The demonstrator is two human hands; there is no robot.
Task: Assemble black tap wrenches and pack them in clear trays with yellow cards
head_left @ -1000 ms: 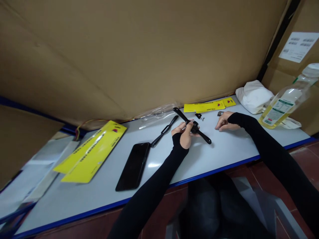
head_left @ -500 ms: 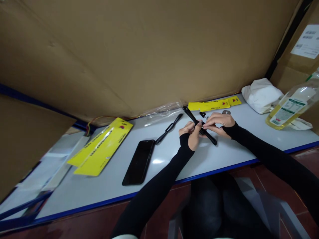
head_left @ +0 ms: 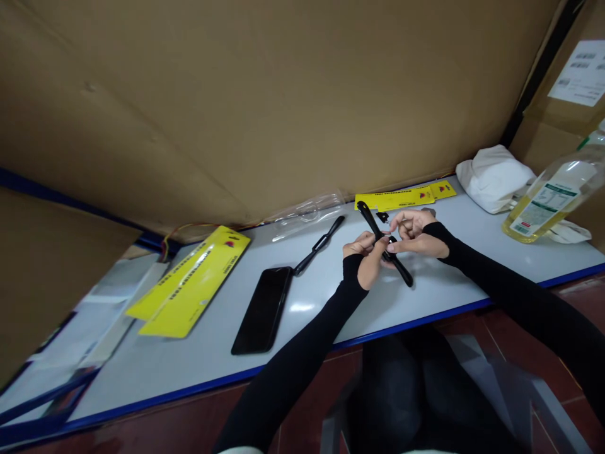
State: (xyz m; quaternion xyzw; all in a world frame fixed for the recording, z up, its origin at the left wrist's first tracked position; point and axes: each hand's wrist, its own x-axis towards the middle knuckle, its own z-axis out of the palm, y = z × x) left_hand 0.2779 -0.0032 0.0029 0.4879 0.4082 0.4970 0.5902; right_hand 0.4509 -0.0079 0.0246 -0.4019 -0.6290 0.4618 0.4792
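A black spokeshave (head_left: 368, 216) with two long handles is held slantwise above the table. My left hand (head_left: 367, 257) is closed around its middle, thumb on top. My right hand (head_left: 416, 234) is at the same middle part from the right, thumb and index finger on it a little apart, the other fingers curled. The small parts between my fingers are too small to make out. A small black part (head_left: 382, 217) lies just behind my hands. To the left, a second black spokeshave body (head_left: 321, 243) rests on the table, one end against a black phone (head_left: 263, 310).
Yellow printed cards (head_left: 193, 284) lie at the left, and more yellow cards (head_left: 406, 197) at the back. Clear plastic packaging (head_left: 309, 216) leans near the cardboard wall. On the right stand a bottle of yellow liquid (head_left: 543, 205) and a white cloth bundle (head_left: 494, 180).
My right fingers have spread from a tight pinch at the spokeshave's middle, the thumb now lower. The spokeshave has shifted slightly right in view.
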